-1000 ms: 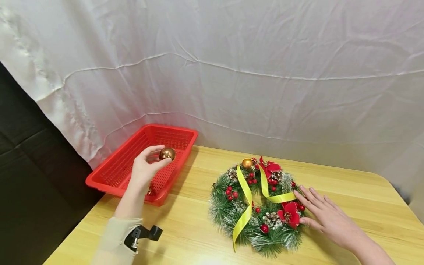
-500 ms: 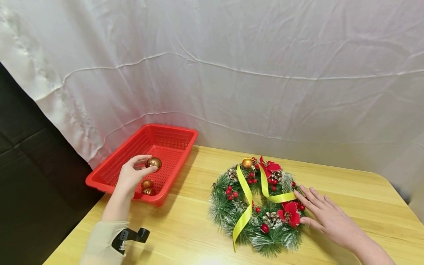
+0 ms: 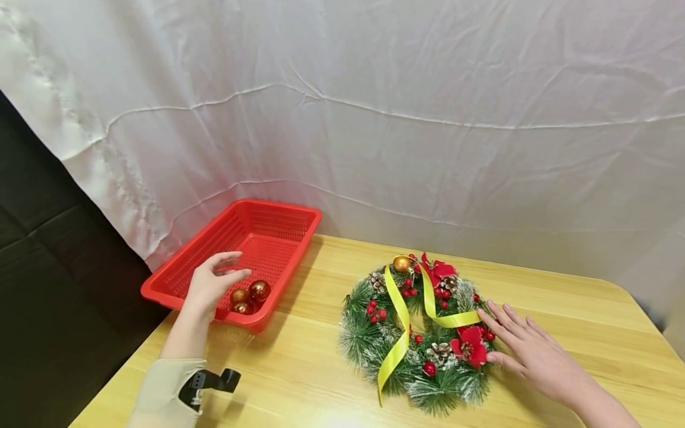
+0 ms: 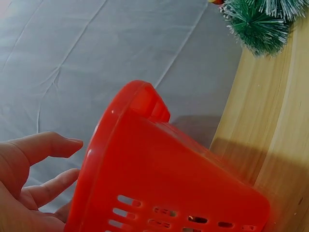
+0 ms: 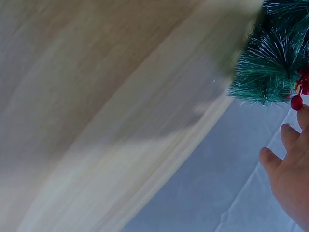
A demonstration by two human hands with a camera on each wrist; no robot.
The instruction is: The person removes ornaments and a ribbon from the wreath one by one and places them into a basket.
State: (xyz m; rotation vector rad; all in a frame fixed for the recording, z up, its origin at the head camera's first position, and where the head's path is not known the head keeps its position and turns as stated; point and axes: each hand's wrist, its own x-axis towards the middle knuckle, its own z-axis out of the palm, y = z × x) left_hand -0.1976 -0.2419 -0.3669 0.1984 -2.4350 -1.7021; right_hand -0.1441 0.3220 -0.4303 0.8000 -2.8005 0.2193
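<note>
Above the near end of a red plastic basket [image 3: 291,267] hovers my left hand [image 3: 209,282], thumb and fingers spread apart with nothing between them. Just below its fingertips, three shiny copper-coloured ball ornaments, one of them a bauble [image 3: 260,290], lie together on the basket floor. In the left wrist view the basket wall [image 4: 159,169] covers part of that hand and the baubles. To the right, a green Christmas wreath [image 3: 364,339] lies flat on the table. My right hand [image 3: 535,356] rests with straight fingers at the wreath's right edge, by a red fabric flower [image 3: 472,346].
A yellow ribbon [image 3: 395,356] lies loosely across the wreath, which also bears a gold bauble [image 3: 402,264], pinecones [image 3: 441,354] and red berries. A pale cloth [image 3: 401,148] hangs behind the wooden table [image 3: 310,368]. Black fabric [image 3: 43,267] is at the left.
My left hand moved left and down over the basket with a copper bauble, then let it go. The bauble now lies beside the other two. My right hand stayed at the wreath.
</note>
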